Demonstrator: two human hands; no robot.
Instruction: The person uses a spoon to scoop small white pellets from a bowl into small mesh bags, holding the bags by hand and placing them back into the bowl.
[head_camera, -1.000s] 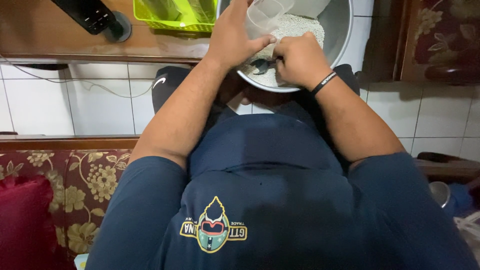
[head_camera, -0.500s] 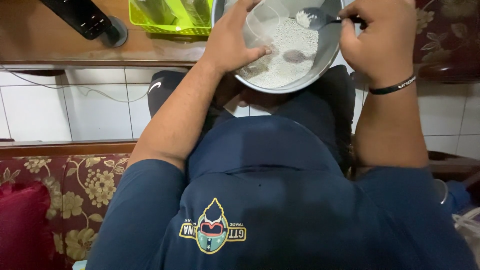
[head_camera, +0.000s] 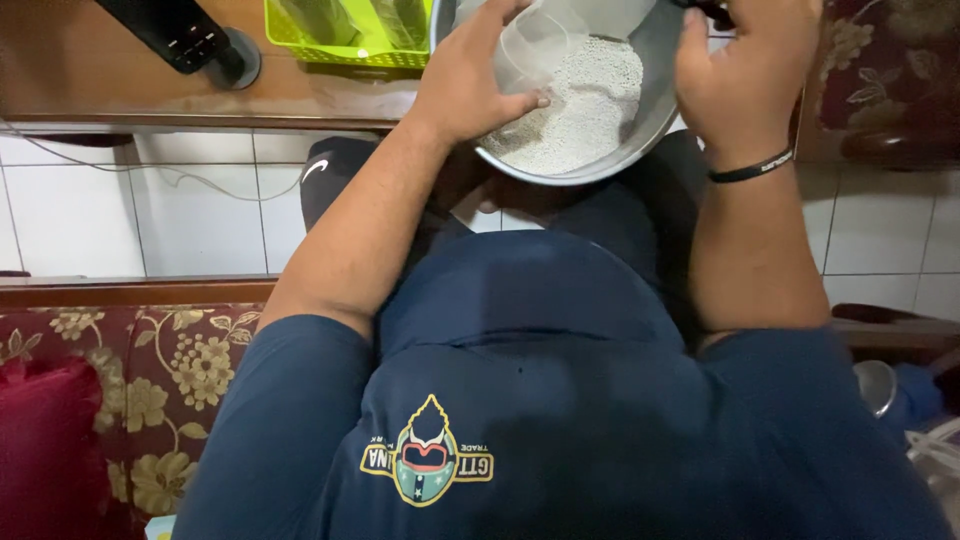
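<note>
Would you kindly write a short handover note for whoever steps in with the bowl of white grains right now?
Left hand: holds a clear plastic bag open inside the metal bowl, fingertips on the grains.
Right hand: raised at the bowl's right rim, closed on a dark handle; its tip is out of frame.
White grains: heaped in the bowl, which sits at the person's lap beside the wooden table.
Done: bag opened; how full it is cannot be told.
Left: most grains are in the bowl.
</note>
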